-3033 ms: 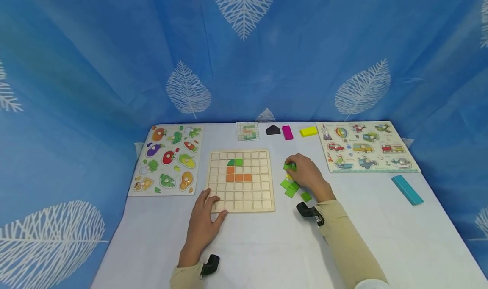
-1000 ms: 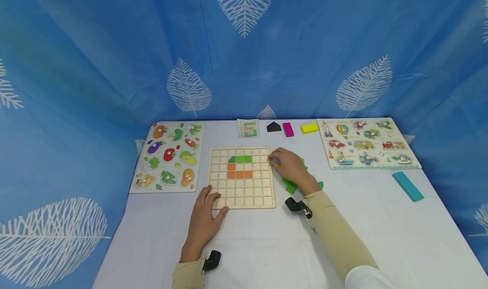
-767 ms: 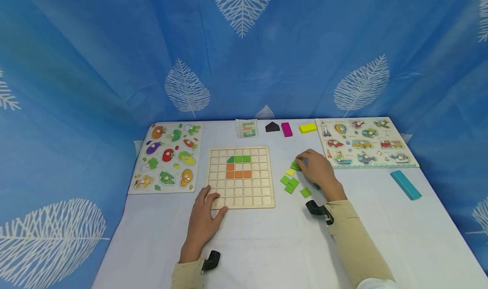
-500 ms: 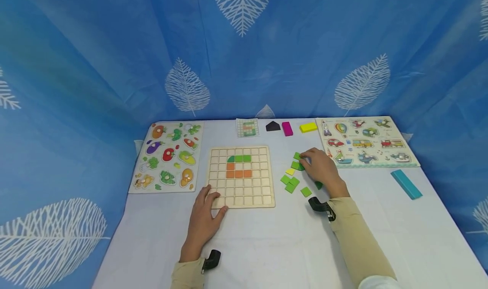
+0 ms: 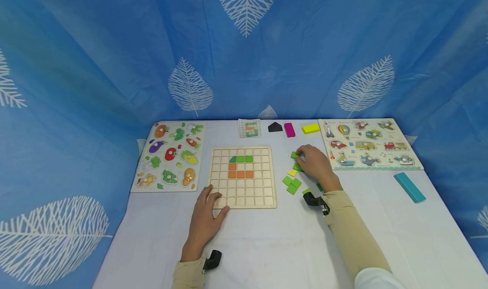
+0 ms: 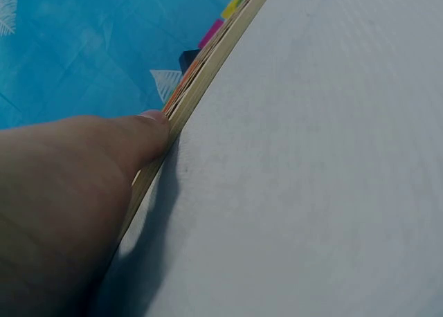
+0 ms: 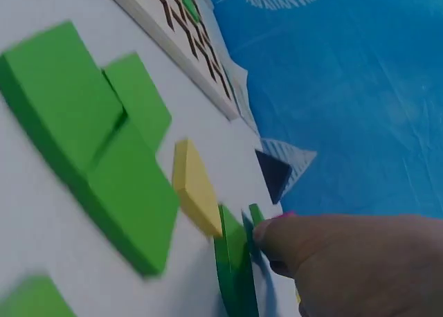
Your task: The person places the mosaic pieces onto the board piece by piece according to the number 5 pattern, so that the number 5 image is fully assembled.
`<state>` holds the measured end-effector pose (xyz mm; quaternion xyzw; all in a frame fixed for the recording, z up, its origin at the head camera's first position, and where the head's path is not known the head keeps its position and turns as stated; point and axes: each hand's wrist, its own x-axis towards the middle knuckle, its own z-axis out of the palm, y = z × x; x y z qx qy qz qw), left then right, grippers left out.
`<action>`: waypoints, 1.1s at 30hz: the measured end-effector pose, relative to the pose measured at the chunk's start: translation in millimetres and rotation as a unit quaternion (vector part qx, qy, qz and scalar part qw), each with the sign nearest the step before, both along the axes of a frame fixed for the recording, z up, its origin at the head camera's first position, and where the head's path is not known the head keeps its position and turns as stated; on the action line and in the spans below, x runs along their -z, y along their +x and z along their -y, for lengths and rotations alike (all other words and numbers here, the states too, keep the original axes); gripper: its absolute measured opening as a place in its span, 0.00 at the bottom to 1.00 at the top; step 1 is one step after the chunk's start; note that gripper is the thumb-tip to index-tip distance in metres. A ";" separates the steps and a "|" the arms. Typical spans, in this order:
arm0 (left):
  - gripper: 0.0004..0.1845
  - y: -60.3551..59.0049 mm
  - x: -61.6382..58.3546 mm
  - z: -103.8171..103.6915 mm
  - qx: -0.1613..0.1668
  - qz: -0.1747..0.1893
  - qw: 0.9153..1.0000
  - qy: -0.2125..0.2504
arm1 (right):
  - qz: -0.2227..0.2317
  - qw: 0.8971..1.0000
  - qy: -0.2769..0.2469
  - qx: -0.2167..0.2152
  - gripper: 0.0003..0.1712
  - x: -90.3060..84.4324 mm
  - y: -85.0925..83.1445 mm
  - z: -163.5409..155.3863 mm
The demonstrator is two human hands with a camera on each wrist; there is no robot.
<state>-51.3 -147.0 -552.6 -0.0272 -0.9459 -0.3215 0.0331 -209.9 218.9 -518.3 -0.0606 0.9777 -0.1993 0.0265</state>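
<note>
My right hand (image 5: 315, 164) is curled over the loose tiles on the worktop (image 5: 267, 246), its fingertips (image 7: 277, 235) pinching a green tile (image 5: 294, 155) at the far end of the pile; the right wrist view shows that tile (image 7: 235, 261) standing on edge against the thumb. Just beside it lie a yellow tile (image 5: 291, 173) and more green tiles (image 5: 292, 184). My left hand (image 5: 206, 219) rests flat and released, fingers straight, pressing the near left corner of the wooden grid board (image 5: 263, 195). The board carries green pieces (image 5: 241, 159) above orange pieces (image 5: 239, 171). A vegetable puzzle (image 5: 167, 157) lies to the left, a vehicle puzzle (image 5: 370, 145) to the right.
</note>
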 end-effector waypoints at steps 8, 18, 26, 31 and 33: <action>0.24 0.1 -0.6 0.1 -0.004 0.003 1.000 -0.005 | -0.027 0.994 -0.028 -0.105 0.15 -8.9 -0.3 63.2; 0.24 -0.1 0.6 -2.6 -0.005 -0.004 1.000 -0.009 | -0.024 0.989 0.006 -0.147 0.13 0.6 -7.1 100.1; 0.24 0.8 2.1 -0.1 -0.006 -0.001 1.000 -0.006 | -0.042 0.988 -0.006 -0.149 0.11 2.0 -6.3 106.6; 0.24 -0.1 2.5 -0.6 -0.008 0.002 1.000 -0.004 | -0.039 0.989 0.006 -0.142 0.13 0.9 -5.0 103.5; 0.24 -0.8 1.5 -1.3 -0.006 -0.007 1.000 -0.003 | -0.038 0.990 0.008 -0.138 0.13 0.5 -3.5 98.9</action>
